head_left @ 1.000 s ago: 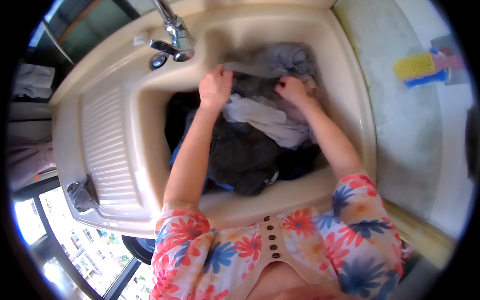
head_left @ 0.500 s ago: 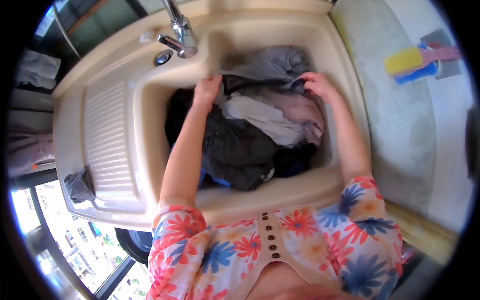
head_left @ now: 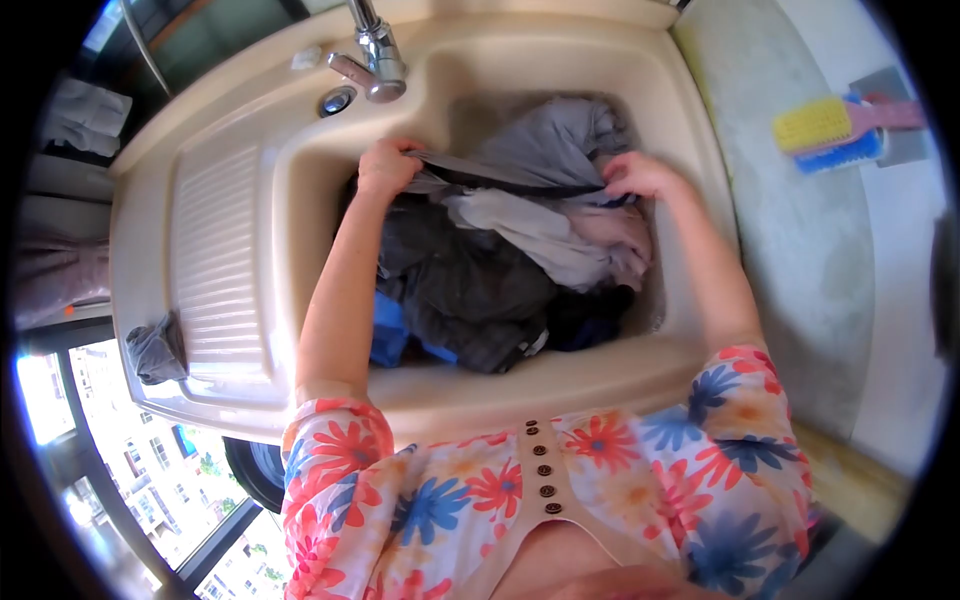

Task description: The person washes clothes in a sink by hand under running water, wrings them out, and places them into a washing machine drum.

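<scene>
A grey garment with a dark band along its edge lies across the back of the beige sink. My left hand pinches one end of that edge near the sink's left wall. At the other end, by the right wall, the fingers of my right hand close on the same garment. The edge is stretched between both hands. Just below it lie a whitish cloth and a pinkish cloth. A dark grey garment fills the front, beside a bright blue cloth.
A chrome faucet rises behind the basin's left corner. On the left is a ribbed washboard with a crumpled grey cloth at its edge. A yellow brush and a blue brush sit on the right.
My left hand has moved left, drawing the garment's edge out longer and tauter. My right hand stays near the right wall. More of the blue cloth shows at the front left.
</scene>
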The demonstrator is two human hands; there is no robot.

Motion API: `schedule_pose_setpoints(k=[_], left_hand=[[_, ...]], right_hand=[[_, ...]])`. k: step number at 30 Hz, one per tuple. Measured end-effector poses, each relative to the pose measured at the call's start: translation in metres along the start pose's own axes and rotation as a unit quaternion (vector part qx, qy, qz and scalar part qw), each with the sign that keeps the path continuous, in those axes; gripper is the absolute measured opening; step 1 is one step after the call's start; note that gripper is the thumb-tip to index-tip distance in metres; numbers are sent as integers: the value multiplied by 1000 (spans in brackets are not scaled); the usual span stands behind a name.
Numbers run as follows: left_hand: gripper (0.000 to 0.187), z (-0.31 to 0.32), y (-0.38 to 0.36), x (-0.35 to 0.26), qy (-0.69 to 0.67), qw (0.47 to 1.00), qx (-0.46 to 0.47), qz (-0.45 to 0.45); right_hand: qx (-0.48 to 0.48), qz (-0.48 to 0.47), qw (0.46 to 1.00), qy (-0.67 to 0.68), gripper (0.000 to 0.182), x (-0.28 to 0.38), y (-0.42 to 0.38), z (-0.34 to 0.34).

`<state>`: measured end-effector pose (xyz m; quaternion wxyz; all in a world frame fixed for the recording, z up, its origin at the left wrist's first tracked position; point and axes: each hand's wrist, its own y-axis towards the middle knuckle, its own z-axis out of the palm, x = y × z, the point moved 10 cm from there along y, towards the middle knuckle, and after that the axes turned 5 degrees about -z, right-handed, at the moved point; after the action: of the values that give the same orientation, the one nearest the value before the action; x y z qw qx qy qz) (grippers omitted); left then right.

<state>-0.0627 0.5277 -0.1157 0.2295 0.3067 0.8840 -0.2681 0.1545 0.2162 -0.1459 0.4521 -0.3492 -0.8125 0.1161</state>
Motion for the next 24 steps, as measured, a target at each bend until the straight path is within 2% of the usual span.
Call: schedule_pose_setpoints(k=[1,2,3,5,8,11,13,16,19,20,22,23,24], left_hand=[[29,-4,-1,1,-20,1000,-7,0],[28,-9,-6,-1,-43,998,-33,13],[27,-3,-7,4,-173,985,-2,-19],[26,14,-11,11,-422,901,62,-79],[26,27,-15,10,-616,776,110,-83],[25,29,-17,0,-719,678,138,-61],[24,28,-23,-7,-736,655,162,-57],[22,23,-36,-29,-744,638,191,-52],[27,31,-46,-42,-712,649,264,-44],[29,33,-48,-45,-695,654,297,-40],[31,39,-44,-41,-676,653,342,-27],[32,39,-45,-43,-666,651,364,-20],[32,38,-42,-39,-677,645,353,-27]], right_hand=[[2,25,998,49,28,-1,-3,-6],[-5,57,995,82,16,8,-14,-13],[-28,9,993,113,14,20,-16,-18],[-74,-87,978,173,10,40,-24,-30],[-114,-142,935,305,12,56,-41,-43],[-127,-144,873,448,15,49,-48,-44],[-126,-136,829,527,16,37,-46,-35],[-150,-99,806,564,14,16,-35,-16],[-226,-75,795,557,10,13,-35,-15],[-239,-72,852,459,19,18,-36,-18],[-192,-72,948,244,30,28,-33,-12],[-163,-70,976,129,36,37,-34,-7],[-97,-36,991,81,44,36,-36,4]])
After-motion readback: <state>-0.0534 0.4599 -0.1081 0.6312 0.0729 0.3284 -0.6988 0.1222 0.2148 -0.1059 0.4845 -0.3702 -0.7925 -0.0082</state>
